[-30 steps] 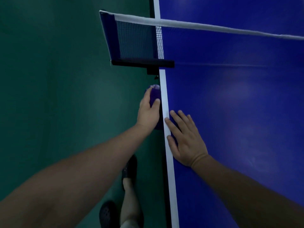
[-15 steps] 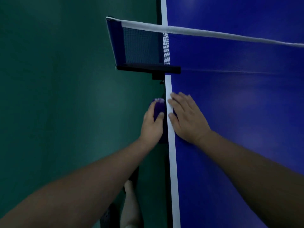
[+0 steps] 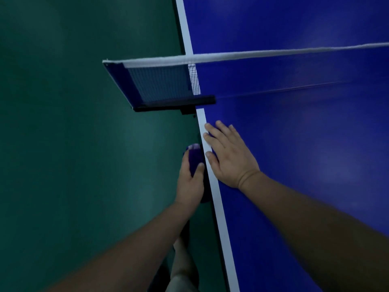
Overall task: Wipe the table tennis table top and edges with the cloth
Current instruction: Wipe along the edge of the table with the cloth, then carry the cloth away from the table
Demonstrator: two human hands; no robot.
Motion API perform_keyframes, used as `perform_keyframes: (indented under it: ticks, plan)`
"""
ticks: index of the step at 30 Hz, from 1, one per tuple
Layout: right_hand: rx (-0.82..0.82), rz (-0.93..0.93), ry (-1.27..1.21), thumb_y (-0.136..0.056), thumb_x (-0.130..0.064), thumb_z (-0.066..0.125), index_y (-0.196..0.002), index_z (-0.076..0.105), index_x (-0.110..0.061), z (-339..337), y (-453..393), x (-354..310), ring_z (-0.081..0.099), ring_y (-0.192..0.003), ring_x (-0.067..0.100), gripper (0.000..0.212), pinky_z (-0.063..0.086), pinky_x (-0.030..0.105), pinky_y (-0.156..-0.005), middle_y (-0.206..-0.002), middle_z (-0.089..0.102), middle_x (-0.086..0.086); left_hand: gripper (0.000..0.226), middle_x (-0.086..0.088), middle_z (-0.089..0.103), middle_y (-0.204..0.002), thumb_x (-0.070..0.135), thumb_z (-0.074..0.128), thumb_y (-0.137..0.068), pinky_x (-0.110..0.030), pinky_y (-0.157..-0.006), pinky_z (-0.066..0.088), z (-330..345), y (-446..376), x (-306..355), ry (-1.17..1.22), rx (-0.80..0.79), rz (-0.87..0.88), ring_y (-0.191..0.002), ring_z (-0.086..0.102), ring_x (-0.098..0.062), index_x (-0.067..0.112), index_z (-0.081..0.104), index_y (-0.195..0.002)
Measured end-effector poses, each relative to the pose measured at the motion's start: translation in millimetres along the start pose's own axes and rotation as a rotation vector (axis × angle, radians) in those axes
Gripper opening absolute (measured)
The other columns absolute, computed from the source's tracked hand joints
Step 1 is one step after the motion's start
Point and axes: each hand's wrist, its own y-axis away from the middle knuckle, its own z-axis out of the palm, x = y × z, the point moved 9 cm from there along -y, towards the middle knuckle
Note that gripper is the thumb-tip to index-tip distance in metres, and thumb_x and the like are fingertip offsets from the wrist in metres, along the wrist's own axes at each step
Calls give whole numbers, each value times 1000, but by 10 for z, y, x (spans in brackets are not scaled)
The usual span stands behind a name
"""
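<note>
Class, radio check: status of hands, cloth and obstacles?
Left hand grips cloth against table edge. Right hand flat on table. Net clamp ahead.

blue table (image 3: 294, 144), purple cloth (image 3: 194, 160), green floor (image 3: 73, 144)

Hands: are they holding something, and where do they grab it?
The left hand grips the purple cloth around its middle, against the table's side edge. The right hand holds nothing; it rests flat on the table top.
</note>
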Motion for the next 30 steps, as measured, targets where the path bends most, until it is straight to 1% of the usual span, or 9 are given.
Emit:
perform_keyframes:
  ticks: [4,7,10,14,16,19,21,27,30]
  plan:
    - [-44,16,2,-102,-34,32,-146,46,-9,17,1,5,20,-152,25,53,16,47,-124,-161,32,4,55,26,48,-138,13,50,-101,-29,-113,38,-36,34,93,-99,-97,-14,-123,48,7,59,36,-127]
    - [-74,33,11,-102,-35,29,-147,46,-10,0,8,-17,19,-152,24,53,16,46,-124,-162,30,4,57,20,55,-130,17,56,-98,-24,-94,50,-109,216,130,-139,-175,-69,-108,58,2,61,34,-128]
    - [-121,57,13,-102,-37,27,-146,46,-9,3,21,-30,22,-151,26,56,20,48,-123,-161,32,5,68,11,55,-125,21,66,-91,-20,-77,51,-221,358,183,-125,-196,-153,-100,61,-5,39,29,-144]
    - [-226,127,-63,-104,-39,20,-154,31,-10,-23,22,-89,5,-154,25,59,8,45,-125,-167,14,3,80,2,56,-114,22,73,-70,-18,-63,50,-359,425,386,-164,-291,-195,-88,61,-12,27,28,-136]
    - [-257,199,-52,-108,-34,27,-155,28,-11,-98,46,-198,3,-154,25,53,7,43,-126,-167,10,3,80,-1,55,-116,20,74,-66,-20,-63,50,-496,448,524,-212,-353,-180,-91,61,-16,30,30,-132]
    - [-238,304,-34,-108,-34,32,-153,33,-13,-182,188,-485,12,-153,27,50,12,42,-124,-165,19,5,86,0,56,-120,23,74,-55,-24,-70,51,-774,456,684,-274,-416,-136,-100,61,-19,31,37,-133]
    - [-231,410,-100,-108,-34,35,-156,29,-15,-179,359,-739,11,-153,27,52,11,42,-123,-165,19,4,89,2,57,-121,25,76,-54,-26,-72,51,-983,484,781,-303,-468,-114,-102,62,-17,32,39,-135]
    - [-183,701,-165,-107,-40,33,-159,19,-21,-345,961,-1496,4,-154,20,57,5,41,-126,-167,11,-2,72,12,56,-120,11,75,-79,-21,-69,50,-1345,657,1030,-419,-659,-62,-100,61,-10,34,38,-136]
    - [-138,797,-156,-108,-42,30,-159,17,-21,-449,1231,-1713,2,-154,21,57,5,41,-125,-167,9,-3,69,11,54,-121,9,73,-82,-28,-75,53,-1348,767,1170,-437,-711,-16,-101,59,-11,34,36,-134]
